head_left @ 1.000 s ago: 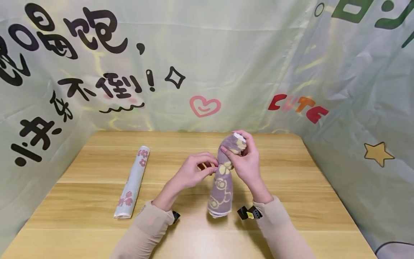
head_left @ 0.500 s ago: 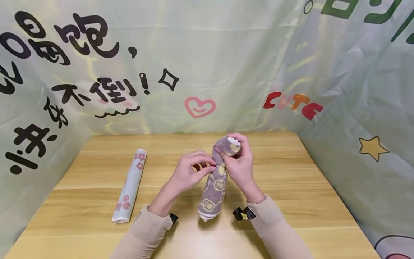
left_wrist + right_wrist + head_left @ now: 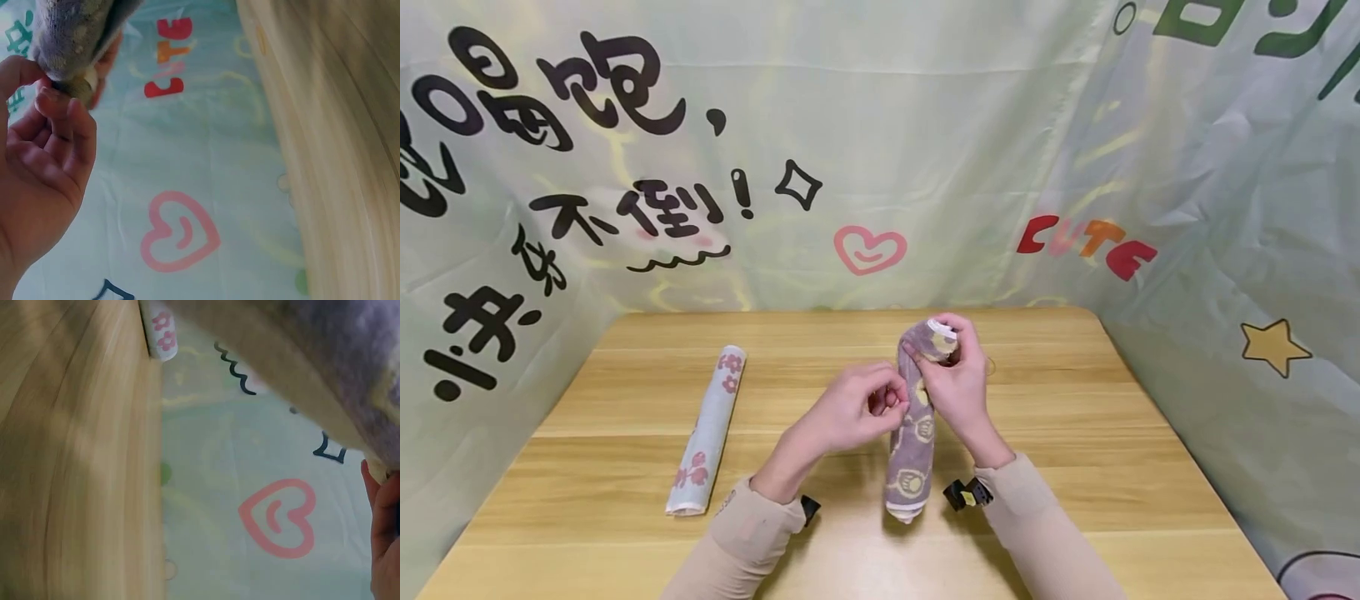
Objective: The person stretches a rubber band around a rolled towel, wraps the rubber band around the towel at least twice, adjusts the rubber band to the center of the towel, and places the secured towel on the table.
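A rolled purple towel (image 3: pixel 914 425) with yellow paw prints is held above the wooden table (image 3: pixel 1075 433), tilted with its far end up. My right hand (image 3: pixel 955 379) grips the roll near its upper end. My left hand (image 3: pixel 868 408) has its fingers curled, pinching the side of the roll at its middle. The left wrist view shows those fingertips (image 3: pixel 59 106) pinching the towel's edge (image 3: pixel 75 37). The purple towel (image 3: pixel 337 356) fills the top of the right wrist view, with a bit of the right hand (image 3: pixel 384 550) at the lower right.
A second rolled towel (image 3: pixel 707 429), pale blue-white with pink flowers, lies on the table to the left, also seen as the rolled towel end (image 3: pixel 159 331). A printed green cloth backdrop (image 3: pixel 880 150) walls the table at the back and both sides.
The purple roll has swung more upright in my hands, its lower end moving right. My left fingers have curled tighter against its middle.
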`<control>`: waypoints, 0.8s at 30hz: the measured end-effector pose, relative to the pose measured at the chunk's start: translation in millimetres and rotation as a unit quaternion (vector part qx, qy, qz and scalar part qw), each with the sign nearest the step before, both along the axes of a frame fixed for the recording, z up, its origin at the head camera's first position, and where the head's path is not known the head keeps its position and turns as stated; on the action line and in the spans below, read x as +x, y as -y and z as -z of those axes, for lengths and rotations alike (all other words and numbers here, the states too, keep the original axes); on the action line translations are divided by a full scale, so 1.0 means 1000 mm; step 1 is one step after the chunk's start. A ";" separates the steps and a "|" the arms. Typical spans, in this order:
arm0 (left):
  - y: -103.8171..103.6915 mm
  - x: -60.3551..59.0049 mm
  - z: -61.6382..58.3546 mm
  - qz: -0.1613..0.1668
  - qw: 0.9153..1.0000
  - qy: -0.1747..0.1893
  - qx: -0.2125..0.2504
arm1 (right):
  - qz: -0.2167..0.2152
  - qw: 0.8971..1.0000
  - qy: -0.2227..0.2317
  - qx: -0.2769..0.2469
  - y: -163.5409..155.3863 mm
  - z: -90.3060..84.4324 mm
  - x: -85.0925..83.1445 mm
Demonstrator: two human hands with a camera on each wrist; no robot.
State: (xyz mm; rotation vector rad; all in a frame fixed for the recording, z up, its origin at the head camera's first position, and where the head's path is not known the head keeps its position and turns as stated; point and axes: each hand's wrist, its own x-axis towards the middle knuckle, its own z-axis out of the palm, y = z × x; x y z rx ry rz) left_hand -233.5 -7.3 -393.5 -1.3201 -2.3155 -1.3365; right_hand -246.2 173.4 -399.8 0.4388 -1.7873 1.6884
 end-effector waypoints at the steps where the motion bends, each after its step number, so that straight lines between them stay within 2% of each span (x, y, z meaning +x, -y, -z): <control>1: -0.001 0.001 0.000 0.007 1.000 -0.015 -0.008 | 0.006 1.000 0.009 0.001 -0.002 0.001 -0.002; 3: -0.003 0.002 -0.001 0.023 0.999 -0.038 -0.023 | 0.018 1.000 0.025 -0.003 -0.005 0.002 -0.005; 5: -0.004 0.003 -0.002 0.035 0.998 -0.043 -0.037 | 0.026 0.999 0.037 -0.013 -0.008 0.001 -0.009; 7: -0.003 0.003 -0.002 0.034 0.997 -0.039 -0.051 | 0.028 0.998 0.049 -0.022 -0.010 0.002 -0.011; 10: 0.003 0.000 -0.003 0.018 0.998 -0.012 -0.067 | 0.013 0.997 0.069 -0.032 -0.011 0.002 -0.013; 14: 0.016 -0.007 -0.004 0.018 0.997 0.044 -0.058 | -0.044 0.995 0.077 -0.040 -0.016 0.001 -0.011; 16: 0.022 -0.010 -0.004 0.031 0.996 0.075 -0.042 | -0.108 0.991 0.070 -0.040 -0.020 0.000 -0.010; 18: 0.027 -0.013 -0.004 0.045 0.993 0.103 -0.028 | -0.201 0.977 0.065 -0.040 -0.026 -0.003 -0.009; 21: 0.033 -0.017 -0.002 0.052 0.989 0.137 -0.007 | -0.335 0.939 0.068 -0.040 -0.034 -0.007 -0.009; 22: 0.035 -0.018 -0.001 0.052 0.988 0.146 0.001 | -0.368 0.926 0.074 -0.043 -0.036 -0.009 -0.008; 23: 0.037 -0.020 -0.001 0.051 0.986 0.155 0.010 | -0.388 0.917 0.078 -0.043 -0.039 -0.010 -0.008; 24: 0.039 -0.021 0.000 0.049 0.985 0.164 0.018 | -0.395 0.914 0.084 -0.045 -0.041 -0.012 -0.008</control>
